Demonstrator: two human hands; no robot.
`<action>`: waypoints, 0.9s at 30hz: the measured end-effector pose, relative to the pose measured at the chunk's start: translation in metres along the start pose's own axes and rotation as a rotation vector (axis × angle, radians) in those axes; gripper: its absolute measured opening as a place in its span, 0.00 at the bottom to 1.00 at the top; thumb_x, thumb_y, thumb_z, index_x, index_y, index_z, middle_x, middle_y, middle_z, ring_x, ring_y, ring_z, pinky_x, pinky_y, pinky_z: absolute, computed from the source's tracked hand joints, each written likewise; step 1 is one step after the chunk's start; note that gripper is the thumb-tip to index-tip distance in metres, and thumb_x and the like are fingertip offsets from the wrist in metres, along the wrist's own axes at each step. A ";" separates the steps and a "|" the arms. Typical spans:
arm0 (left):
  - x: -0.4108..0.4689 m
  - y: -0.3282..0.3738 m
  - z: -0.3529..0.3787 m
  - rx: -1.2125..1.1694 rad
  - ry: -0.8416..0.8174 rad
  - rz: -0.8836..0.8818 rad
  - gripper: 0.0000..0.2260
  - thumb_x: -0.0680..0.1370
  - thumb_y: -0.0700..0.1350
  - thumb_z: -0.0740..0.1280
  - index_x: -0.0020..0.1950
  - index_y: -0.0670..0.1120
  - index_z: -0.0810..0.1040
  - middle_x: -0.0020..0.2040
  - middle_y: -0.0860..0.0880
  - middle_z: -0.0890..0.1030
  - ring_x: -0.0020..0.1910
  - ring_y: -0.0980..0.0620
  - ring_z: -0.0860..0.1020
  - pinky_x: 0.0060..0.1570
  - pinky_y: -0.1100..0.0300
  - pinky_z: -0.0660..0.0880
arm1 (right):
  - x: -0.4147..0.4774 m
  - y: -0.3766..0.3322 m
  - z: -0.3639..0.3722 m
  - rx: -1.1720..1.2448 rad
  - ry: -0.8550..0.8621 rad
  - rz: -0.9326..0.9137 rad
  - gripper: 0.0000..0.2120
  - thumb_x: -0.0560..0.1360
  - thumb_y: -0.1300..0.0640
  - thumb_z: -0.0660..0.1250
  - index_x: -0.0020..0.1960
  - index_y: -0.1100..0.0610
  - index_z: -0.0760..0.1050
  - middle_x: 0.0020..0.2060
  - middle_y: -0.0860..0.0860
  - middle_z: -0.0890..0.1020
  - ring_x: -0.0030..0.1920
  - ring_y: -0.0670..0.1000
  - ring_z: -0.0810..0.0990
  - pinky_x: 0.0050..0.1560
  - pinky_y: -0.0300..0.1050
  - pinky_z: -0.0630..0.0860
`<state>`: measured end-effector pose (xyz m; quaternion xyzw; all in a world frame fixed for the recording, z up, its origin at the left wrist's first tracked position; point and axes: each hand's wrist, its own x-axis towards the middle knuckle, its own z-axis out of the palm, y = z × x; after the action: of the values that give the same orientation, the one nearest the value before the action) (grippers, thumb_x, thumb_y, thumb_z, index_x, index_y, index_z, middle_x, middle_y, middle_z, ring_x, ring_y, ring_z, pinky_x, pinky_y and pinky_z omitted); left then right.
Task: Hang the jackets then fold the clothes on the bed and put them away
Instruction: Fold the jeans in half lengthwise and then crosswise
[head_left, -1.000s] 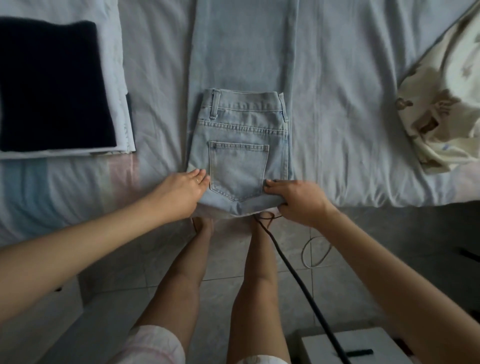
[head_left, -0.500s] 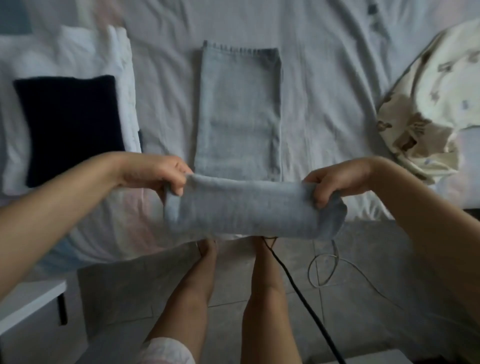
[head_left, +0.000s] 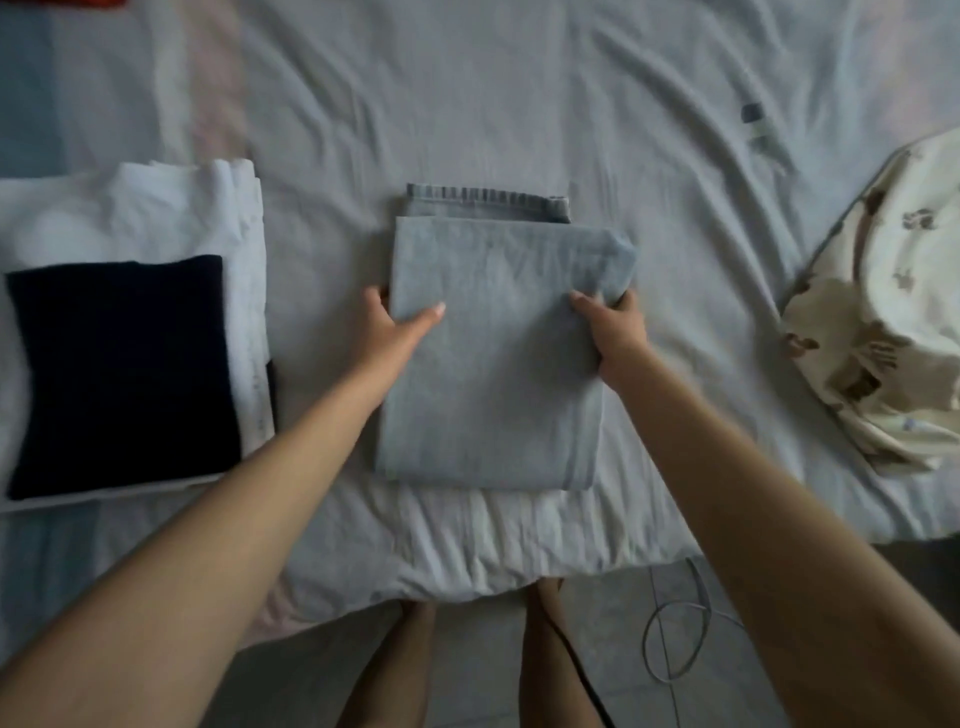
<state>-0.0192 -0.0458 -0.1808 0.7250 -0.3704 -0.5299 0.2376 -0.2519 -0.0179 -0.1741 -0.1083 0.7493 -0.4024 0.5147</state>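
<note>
Pinching the folded jeans (head_left: 493, 374) at each side edge, thumbs on top, your left hand (head_left: 387, 332) and right hand (head_left: 615, 332) hold it mid-bed on the wrinkled sheet (head_left: 519, 104), between a folded stack (head_left: 124, 374) and patterned cloth (head_left: 893, 312); a cable (head_left: 675, 644) loops on the tiled floor (head_left: 779, 686).

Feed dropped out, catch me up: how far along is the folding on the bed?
Done: a dark folded garment sits on folded white ones at left. In hand: the jeans, folded over, left hand and right hand gripping the top layer's sides. Left: a cream printed cloth lies bunched at right, and the folded pieces lie on the bed, not put away.
</note>
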 end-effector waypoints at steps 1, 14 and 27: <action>-0.008 -0.001 0.000 0.009 -0.039 0.037 0.21 0.72 0.41 0.74 0.59 0.43 0.68 0.57 0.42 0.77 0.54 0.45 0.78 0.55 0.50 0.76 | -0.003 -0.001 0.000 -0.015 0.044 -0.052 0.13 0.72 0.63 0.71 0.54 0.56 0.72 0.46 0.52 0.80 0.46 0.51 0.80 0.50 0.48 0.79; 0.036 0.002 0.004 0.013 0.062 0.093 0.11 0.75 0.42 0.70 0.54 0.41 0.73 0.55 0.38 0.80 0.50 0.46 0.78 0.44 0.61 0.76 | 0.041 -0.016 0.012 -0.111 0.046 -0.009 0.16 0.76 0.55 0.68 0.61 0.62 0.75 0.50 0.54 0.80 0.47 0.51 0.79 0.48 0.43 0.77; -0.048 -0.061 -0.018 0.027 -0.029 -0.037 0.17 0.62 0.56 0.72 0.44 0.50 0.75 0.43 0.53 0.80 0.38 0.66 0.78 0.44 0.58 0.75 | -0.015 0.040 -0.018 -0.256 -0.104 -0.170 0.11 0.76 0.57 0.68 0.58 0.56 0.72 0.52 0.50 0.80 0.47 0.44 0.79 0.48 0.37 0.77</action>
<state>0.0069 0.0284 -0.1915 0.7269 -0.3674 -0.5397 0.2128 -0.2510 0.0256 -0.1898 -0.2563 0.7550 -0.3397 0.4989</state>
